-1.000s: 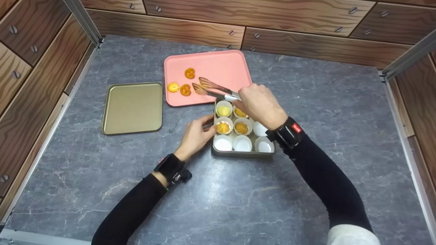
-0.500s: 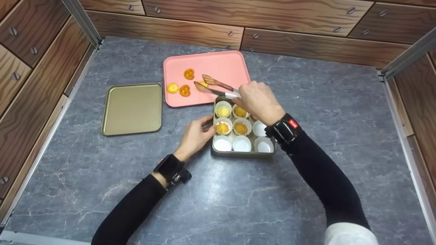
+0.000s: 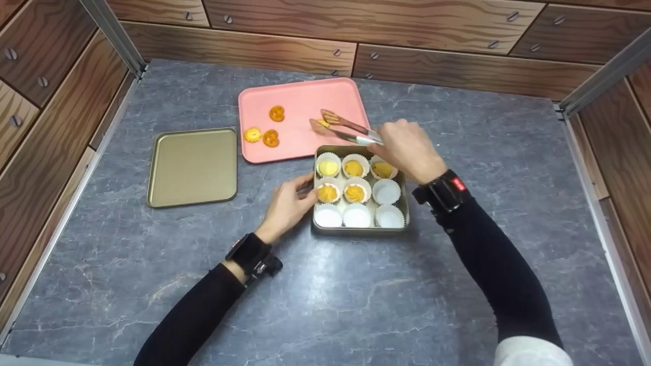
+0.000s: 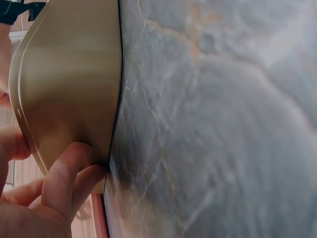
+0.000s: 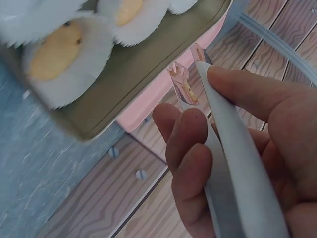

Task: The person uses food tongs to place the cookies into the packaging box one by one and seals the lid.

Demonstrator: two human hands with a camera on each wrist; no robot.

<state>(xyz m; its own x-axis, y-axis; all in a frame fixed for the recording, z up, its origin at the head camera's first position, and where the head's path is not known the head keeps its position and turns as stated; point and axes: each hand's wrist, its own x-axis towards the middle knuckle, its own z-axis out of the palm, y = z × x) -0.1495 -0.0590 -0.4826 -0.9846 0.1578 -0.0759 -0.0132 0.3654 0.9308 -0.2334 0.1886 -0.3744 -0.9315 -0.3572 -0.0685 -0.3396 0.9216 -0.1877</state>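
Note:
My right hand (image 3: 409, 150) holds tongs (image 3: 363, 137) with white handles and brown slotted tips, fingers and thumb around the handles in the right wrist view. Between the tips is a small yellow cookie (image 3: 323, 123), over the pink tray (image 3: 305, 94). My left hand (image 3: 287, 206) grips the left wall of a gold metal tin (image 3: 361, 232); in the left wrist view its bent fingers (image 4: 62, 181) press the outside and a fingertip lies at the rim. White paper cups fill the tin in rows. Several hold cookies (image 3: 354, 193); the others, like the front one (image 3: 356, 217), look bare inside.
Two brown pretzel-shaped cookies (image 3: 271, 138) and a round yellow cookie (image 3: 252, 134) lie on the tray's left part. The gold lid (image 3: 193, 168) lies flat at the left. Wood-patterned panels (image 3: 285, 46) wall in the grey marbled tabletop (image 3: 315, 305).
The tongs have moved right, away from the pretzel-shaped cookies, carrying the yellow cookie between their tips. The tin's back right cup has come into view. My left hand stays at the tin.

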